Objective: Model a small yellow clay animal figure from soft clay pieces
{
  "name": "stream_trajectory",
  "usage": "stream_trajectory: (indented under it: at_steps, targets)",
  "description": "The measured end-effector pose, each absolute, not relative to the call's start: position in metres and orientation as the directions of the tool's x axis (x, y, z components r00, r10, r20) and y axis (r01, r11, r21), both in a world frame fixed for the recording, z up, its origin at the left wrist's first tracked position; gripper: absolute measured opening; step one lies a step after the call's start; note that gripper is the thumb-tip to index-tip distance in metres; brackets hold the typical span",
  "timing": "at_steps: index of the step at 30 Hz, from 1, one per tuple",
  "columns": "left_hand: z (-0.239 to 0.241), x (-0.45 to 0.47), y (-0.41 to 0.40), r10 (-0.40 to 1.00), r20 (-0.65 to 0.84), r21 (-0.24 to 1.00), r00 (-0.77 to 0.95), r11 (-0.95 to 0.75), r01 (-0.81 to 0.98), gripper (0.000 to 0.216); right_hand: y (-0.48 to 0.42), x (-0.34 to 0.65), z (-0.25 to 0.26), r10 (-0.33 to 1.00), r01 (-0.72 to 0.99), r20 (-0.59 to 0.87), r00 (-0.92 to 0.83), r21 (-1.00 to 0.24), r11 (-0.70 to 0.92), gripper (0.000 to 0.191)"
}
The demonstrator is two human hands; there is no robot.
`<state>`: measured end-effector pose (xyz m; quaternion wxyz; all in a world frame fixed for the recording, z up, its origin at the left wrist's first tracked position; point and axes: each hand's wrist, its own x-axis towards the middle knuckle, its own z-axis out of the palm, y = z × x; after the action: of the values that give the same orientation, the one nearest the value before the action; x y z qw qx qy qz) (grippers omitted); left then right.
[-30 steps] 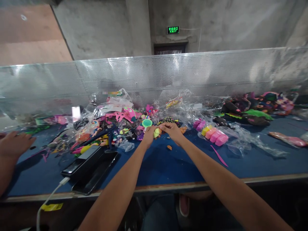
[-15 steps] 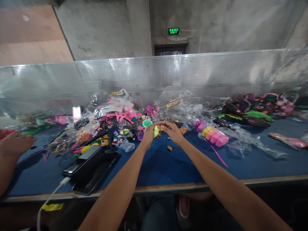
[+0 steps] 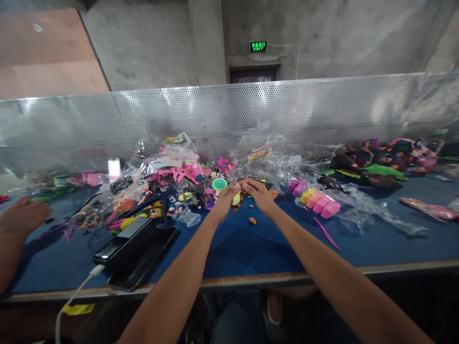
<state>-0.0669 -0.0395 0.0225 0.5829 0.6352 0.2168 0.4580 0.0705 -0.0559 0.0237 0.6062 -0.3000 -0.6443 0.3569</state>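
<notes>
Concrete wall (image 3: 143,48): rose at the back, bearing a lit green exit sign (image 3: 258,46).
Metal screen (image 3: 215,112): stretched across before it, perforated.
Blue table (image 3: 258,255): ran the full width below the screen.
Heap of bright pieces (image 3: 190,169): lay left of centre, mixed with clear plastic.
Black device (image 3: 118,246): lay near the front edge, a white cable (image 3: 95,271) plugged into its near end.
Wrapped blocks (image 3: 319,202): sat in a row, purple through yellow to pink, right of the hands.
Co-worker's hand (image 3: 27,215): showed at the far left; its grip could not be told.
Left hand (image 3: 224,200): was closed, holding a small yellow-green piece (image 3: 236,198).
Right hand (image 3: 260,195): curved narrowly, fingertips meeting the left's; whether it gripped anything could not be told.
Yellow-green piece: lay against the left thumb and fingers, just left of the right fingertips, partly hidden.
Orange crumb (image 3: 253,220): lay on the table, nearer the front than the hands.
</notes>
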Motion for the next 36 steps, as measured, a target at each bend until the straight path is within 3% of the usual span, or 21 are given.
stream_trajectory:
  at_steps: [11,23,36]
  targets:
    - [0.017,-0.065,-0.035,0.833,0.287,0.949,0.473,-0.18,-0.258,0.048,-0.059,0.07,0.028,0.853,-0.101,0.516,-0.075,-0.855,0.508,0.036]
    - [0.017,-0.065,-0.031,0.871,0.324,0.938,0.37,-0.242,-0.25,0.046,-0.055,0.071,0.023,0.842,-0.099,0.52,-0.141,-0.854,0.511,0.037]
    - [0.02,-0.067,-0.037,0.823,0.392,0.919,0.41,-0.371,-0.134,0.035,-0.063,0.07,0.031,0.838,-0.058,0.523,-0.157,-0.852,0.521,0.034]
